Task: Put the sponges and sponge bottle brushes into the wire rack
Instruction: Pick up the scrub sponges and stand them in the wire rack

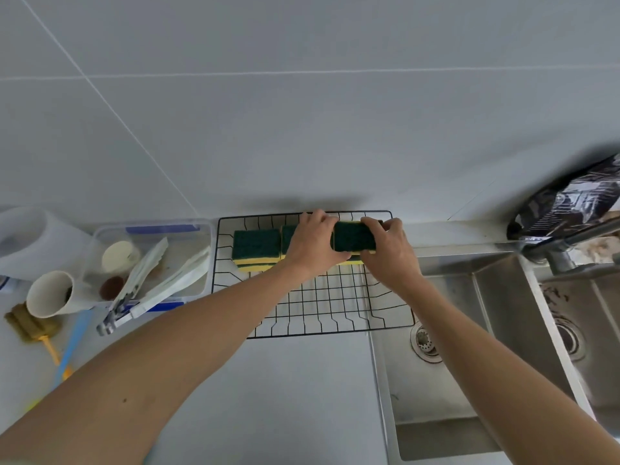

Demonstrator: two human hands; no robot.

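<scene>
Holding one sponge [354, 237] in both hands' grip, left hand [313, 245], right hand [389, 253] | long axis left-right, over wire rack [335, 307] far row | brushes [32, 325] well left on counter [302, 397], left hand nearer.

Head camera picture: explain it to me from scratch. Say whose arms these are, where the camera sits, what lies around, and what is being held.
No machine here: a person's two bare arms, filmed by a wide-angle camera on their head, looking down at a pale counter. The left hand and right hand together grip a green-topped yellow sponge over a black wire rack. More green-and-yellow sponges already sit in the rack. Left of it stand a clear plastic box and a white paper cup. Long-handled sponge bottle brushes lie at the far left. A steel sink is on the right.
</scene>
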